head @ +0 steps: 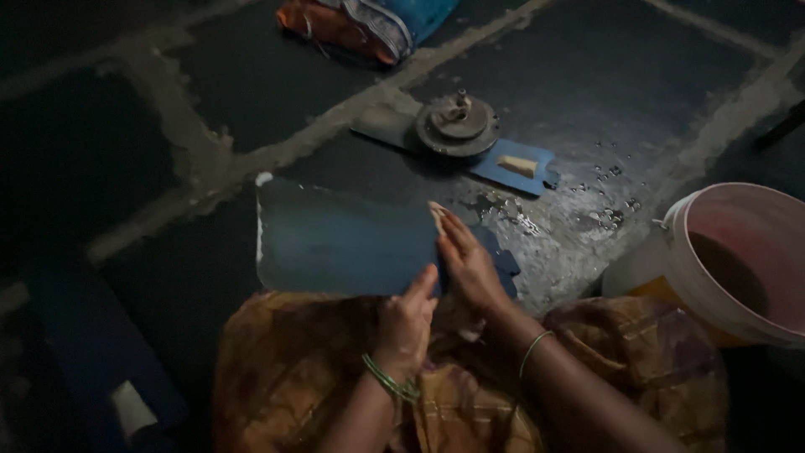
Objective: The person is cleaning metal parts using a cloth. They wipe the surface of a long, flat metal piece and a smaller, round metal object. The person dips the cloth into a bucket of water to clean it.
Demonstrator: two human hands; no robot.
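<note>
Resting on the lap's edge above the dark stone floor [587, 75], a flat dark blue-grey sheet [335, 239] is gripped by the left hand [407, 323]; the right hand [470, 264] is pressed flat, open, on its right edge. Wet floor nearby; progress cannot be told.

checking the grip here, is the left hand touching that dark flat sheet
Touching. The head view shows the left hand with its fingers curled over the near edge of the dark flat sheet, no gap between them. The right hand lies flat on it too.
</note>
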